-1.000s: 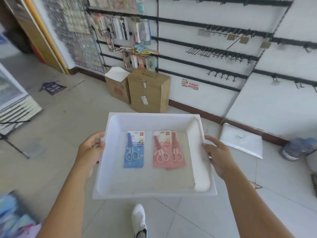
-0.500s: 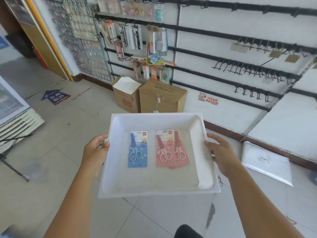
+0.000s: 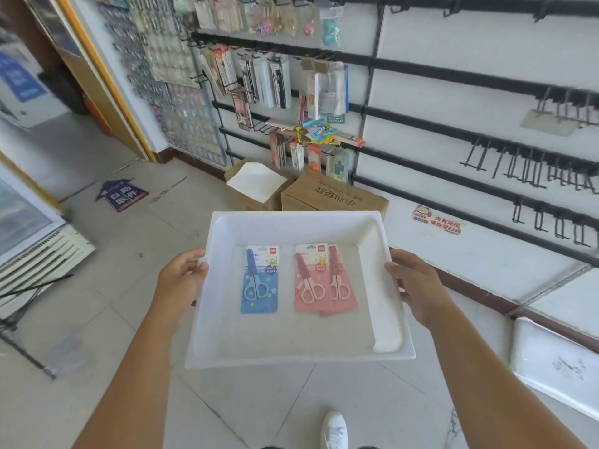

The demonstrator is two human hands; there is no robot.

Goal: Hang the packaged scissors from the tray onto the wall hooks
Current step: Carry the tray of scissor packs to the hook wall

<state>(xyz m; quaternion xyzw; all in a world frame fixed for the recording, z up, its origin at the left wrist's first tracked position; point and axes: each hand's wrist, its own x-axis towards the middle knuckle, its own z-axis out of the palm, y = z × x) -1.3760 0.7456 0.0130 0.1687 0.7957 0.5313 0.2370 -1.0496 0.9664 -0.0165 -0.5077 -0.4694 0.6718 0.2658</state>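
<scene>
While both hands clasped the shallow white plastic tray (image 3: 393, 348) — left hand (image 3: 181, 280) on its left rim, right hand (image 3: 418, 286) on its right — three carded scissors lay flat inside: a blue pack (image 3: 260, 280) left of centre, two overlapping pink packs (image 3: 321, 281) beside it. Such cards probably handle light, stiff and slick — best pinched near the top, by the hang hole, for the empty black wall hooks (image 3: 525, 163).

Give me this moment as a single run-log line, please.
stage: carrying | left hand: grips tray | right hand: grips tray | tray: blue scissors pack, two overlapping pink scissors packs | hung: none yet
</scene>
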